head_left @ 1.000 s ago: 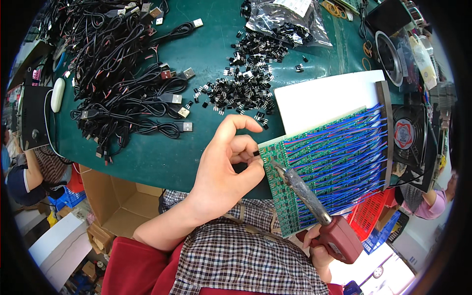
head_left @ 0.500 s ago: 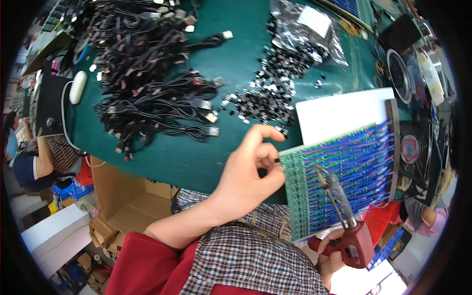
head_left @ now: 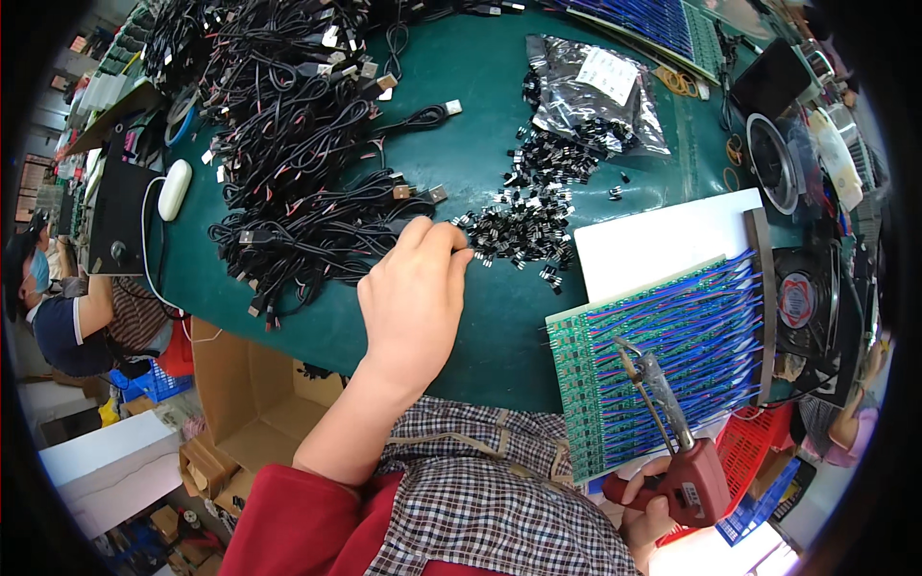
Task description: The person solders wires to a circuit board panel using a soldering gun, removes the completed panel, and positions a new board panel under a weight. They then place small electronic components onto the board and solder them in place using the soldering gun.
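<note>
My left hand (head_left: pixel 413 302) is over the table, its fingers curled together at the near left edge of a heap of small black connectors with metal pins (head_left: pixel 526 226). Whatever lies between its fingertips is hidden. My right hand (head_left: pixel 648 518) grips a red-handled soldering gun (head_left: pixel 696 485), its tip over a green circuit board panel (head_left: pixel 581 384). Rows of blue and purple wires (head_left: pixel 687 341) cover much of that panel. It rests tilted at the table's near edge, partly over a white sheet (head_left: pixel 663 240) and beside a dark bar (head_left: pixel 762 298).
Bundled black USB cables (head_left: pixel 307 182) form a big heap at left. Behind the connectors lies a clear plastic bag (head_left: pixel 595 91); another wired panel (head_left: pixel 663 29) is at the back. A black fan (head_left: pixel 802 298) stands right, an open cardboard box (head_left: pixel 259 394) below left. Another person (head_left: pixel 82 317) sits far left.
My left hand has moved left and away from the panel's edge to the connector heap. The right hand and soldering gun have hardly moved.
</note>
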The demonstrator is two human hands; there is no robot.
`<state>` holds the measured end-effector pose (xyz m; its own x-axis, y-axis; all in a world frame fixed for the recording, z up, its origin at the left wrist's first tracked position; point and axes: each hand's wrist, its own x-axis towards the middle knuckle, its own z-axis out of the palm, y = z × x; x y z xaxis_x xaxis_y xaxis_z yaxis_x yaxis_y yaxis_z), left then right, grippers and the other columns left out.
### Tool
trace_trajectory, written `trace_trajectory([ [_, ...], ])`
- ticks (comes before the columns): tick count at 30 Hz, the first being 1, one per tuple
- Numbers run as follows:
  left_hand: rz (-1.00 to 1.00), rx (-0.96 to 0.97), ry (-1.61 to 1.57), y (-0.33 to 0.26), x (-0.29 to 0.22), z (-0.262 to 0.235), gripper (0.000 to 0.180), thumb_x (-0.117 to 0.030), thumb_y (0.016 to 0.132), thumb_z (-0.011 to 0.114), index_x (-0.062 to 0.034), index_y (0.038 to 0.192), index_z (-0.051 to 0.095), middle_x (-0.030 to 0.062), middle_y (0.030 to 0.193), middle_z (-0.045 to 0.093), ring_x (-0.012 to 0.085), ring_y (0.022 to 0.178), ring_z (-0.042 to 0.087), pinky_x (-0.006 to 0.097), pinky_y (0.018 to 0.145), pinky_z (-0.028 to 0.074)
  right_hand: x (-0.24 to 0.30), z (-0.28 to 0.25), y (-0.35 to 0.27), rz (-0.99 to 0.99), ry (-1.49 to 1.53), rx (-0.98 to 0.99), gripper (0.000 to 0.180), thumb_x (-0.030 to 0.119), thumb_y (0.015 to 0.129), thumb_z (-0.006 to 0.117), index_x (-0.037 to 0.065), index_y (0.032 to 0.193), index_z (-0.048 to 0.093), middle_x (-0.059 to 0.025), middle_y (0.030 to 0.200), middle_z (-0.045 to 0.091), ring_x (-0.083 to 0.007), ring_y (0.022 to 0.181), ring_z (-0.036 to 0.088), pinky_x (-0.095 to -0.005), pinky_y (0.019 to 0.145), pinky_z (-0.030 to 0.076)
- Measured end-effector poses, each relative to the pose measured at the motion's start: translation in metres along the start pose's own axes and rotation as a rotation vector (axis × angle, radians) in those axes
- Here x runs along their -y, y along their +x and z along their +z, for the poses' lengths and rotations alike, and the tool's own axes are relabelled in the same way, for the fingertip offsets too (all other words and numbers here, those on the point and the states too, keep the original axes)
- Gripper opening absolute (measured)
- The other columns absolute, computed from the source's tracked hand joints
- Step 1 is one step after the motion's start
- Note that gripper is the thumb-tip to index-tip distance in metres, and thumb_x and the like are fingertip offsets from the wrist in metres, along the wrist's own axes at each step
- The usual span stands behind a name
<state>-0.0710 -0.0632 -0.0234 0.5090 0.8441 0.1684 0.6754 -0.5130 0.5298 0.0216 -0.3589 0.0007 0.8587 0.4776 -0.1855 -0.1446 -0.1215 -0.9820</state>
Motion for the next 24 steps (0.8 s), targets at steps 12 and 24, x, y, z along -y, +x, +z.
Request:
trace_trajectory([
  [12,-0.579,0.577,-1.224,-0.043,-0.028,-0.024,0.006,0.005,0.079,0.062,0.0068,0.085,0.062,0.0119,0.079,0.064,0.0154,0.070,0.064,0.025,0.067,0.053,0.010,-0.008,-0.003,0.201,0.096,0.111,0.064,0.046,0.068,0.073,-0.003,0.102,0.050,-0.0073,0.086,0.053,-0.0165,0.052,0.053,-0.0244,0.043,0.038],
  [24,-0.446,0.554,-1.085,-0.045,-0.042,-0.006,0.023,0.009,0.081,0.054,-0.0038,0.094,0.039,0.0055,0.083,0.056,0.0098,0.077,0.058,0.023,0.068,0.050,0.009,-0.008,0.000,0.214,0.030,0.297,0.053,0.041,0.071,0.071,-0.001,0.098,0.054,-0.0062,0.072,0.056,-0.0150,0.060,0.055,-0.0282,0.060,0.043],
])
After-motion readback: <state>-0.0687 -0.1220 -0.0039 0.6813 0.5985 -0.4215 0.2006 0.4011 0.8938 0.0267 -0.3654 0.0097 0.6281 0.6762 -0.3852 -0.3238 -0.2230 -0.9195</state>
